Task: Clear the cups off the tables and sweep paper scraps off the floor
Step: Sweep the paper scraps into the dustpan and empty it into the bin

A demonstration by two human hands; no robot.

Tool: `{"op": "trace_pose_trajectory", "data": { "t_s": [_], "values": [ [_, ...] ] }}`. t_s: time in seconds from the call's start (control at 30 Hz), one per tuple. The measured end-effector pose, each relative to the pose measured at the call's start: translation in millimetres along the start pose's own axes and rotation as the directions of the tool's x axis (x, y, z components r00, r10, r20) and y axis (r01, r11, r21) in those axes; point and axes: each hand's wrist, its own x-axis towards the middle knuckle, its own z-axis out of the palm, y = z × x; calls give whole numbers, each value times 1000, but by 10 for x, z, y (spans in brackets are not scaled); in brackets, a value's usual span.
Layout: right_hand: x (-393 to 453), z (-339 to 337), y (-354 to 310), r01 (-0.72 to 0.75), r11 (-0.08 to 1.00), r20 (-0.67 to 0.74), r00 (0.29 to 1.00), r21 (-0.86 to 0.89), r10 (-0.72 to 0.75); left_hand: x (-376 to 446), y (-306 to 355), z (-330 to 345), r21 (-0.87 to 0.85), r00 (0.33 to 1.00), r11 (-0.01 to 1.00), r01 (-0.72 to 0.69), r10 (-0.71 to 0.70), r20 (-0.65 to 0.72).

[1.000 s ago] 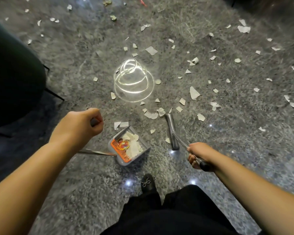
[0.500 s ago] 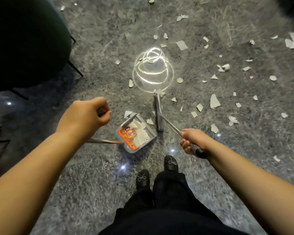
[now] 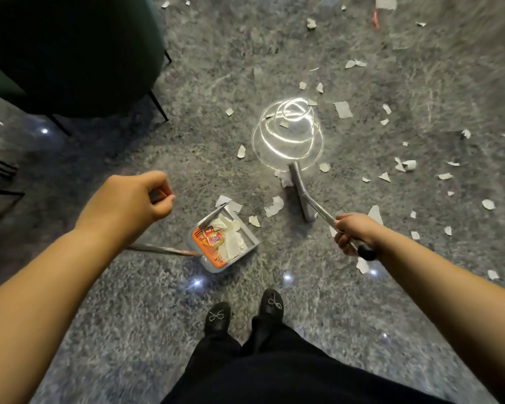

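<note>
Dark green upholstered chair on thin black legs: far ahead and outward of the left hand.

Left hand: arm extended forward, knuckles up, fist wrapped round the top of a thin metal handle that runs down below the wrist to the dustpan.

Grey plastic dustpan with orange comb edge: on the floor between the two hands, nearer the left. It holds white paper pieces and a red-and-orange printed wrapper; the print is too small to read.

Speckled grey polished floor: clear of scraps behind both hands, round the two black shoes with beaded bows.

Grey broom head: just ahead of the right hand, a white scrap touching its far end, beside a ring-shaped light reflection.

Right hand: arm extended, fingers curled tight round the broom's metal shaft above a black end grip.

White torn paper scraps: scattered ahead and outward of the right hand; few lie near the left.
</note>
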Motion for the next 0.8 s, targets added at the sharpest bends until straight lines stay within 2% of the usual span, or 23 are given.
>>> {"op": "trace_pose_trajectory", "data": {
  "t_s": [0.23,0.43,0.63,0.8],
  "values": [
    [363,34,-332,-8,998,26,1000,-68,10,99,-40,91,19,998,999,46,-46,36],
    [582,246,-429,19,960,15,1000,-279,-15,115,-89,170,58,997,996,68,-71,45],
    [535,475,-196,34,866,96,995,-499,16,15,-221,193,56,994,994,95,-98,57],
    [257,730,108,57,839,148,989,-541,29,-2,-241,224,49,998,997,51,-53,43]
  ]
}}
